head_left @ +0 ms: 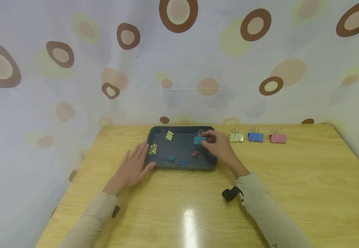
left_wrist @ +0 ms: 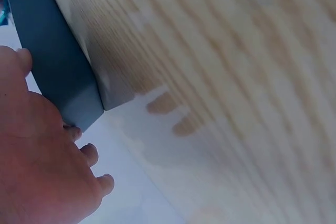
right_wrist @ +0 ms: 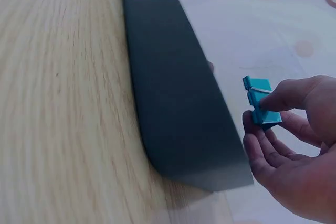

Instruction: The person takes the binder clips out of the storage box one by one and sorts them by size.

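Observation:
Over the right side of a dark grey tray (head_left: pixel 179 168), my right hand (head_left: pixel 219 146) pinches a teal binder clip (head_left: pixel 200 140) between thumb and fingers; the right wrist view shows the clip (right_wrist: pixel 265 100) held above the tray's rim. My left hand (head_left: pixel 132 167) rests against the tray's left edge, its fingers straight. Inside the tray lie a yellow binder clip (head_left: pixel 169 135) at the back left, another yellow clip (head_left: pixel 153 149) by the left wall, a small teal clip (head_left: pixel 170 158), a small blue clip (head_left: pixel 183 162) and a small red clip (head_left: pixel 195 154).
Right of the tray, a yellow clip (head_left: pixel 236 137), a blue clip (head_left: pixel 256 137) and a pink clip (head_left: pixel 278 138) stand in a row near the back edge of the wooden table (head_left: pixel 306 179). A patterned curtain (head_left: pixel 179 62) hangs behind the table.

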A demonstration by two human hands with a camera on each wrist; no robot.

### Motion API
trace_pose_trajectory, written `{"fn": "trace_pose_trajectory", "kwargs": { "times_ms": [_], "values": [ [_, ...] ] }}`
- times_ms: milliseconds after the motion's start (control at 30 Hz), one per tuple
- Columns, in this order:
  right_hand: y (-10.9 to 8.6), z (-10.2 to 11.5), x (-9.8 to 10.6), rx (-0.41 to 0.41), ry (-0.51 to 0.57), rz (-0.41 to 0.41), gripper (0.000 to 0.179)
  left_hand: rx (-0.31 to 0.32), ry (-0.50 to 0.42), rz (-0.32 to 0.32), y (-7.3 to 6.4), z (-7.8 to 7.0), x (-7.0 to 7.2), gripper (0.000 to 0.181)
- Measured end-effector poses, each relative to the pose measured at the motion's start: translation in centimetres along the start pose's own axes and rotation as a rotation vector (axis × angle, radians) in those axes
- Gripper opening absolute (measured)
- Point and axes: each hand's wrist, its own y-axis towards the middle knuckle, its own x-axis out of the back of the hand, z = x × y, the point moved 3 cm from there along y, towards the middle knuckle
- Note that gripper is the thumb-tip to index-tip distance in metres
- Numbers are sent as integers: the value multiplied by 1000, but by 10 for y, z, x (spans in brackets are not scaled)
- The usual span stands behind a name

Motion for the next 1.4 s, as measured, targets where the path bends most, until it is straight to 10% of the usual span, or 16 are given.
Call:
{"fn": "trace_pose_trajectory", "kwargs": {
  "times_ms": [600,1400],
  "values": [
    [-44,-23,54,43,86,-73,25,-9,0,0,0,-1,2,81],
    [-59,-74,98,-145,-101,-81,22,-18,-17,-25,-3,-4,3,81]
  ]
}}
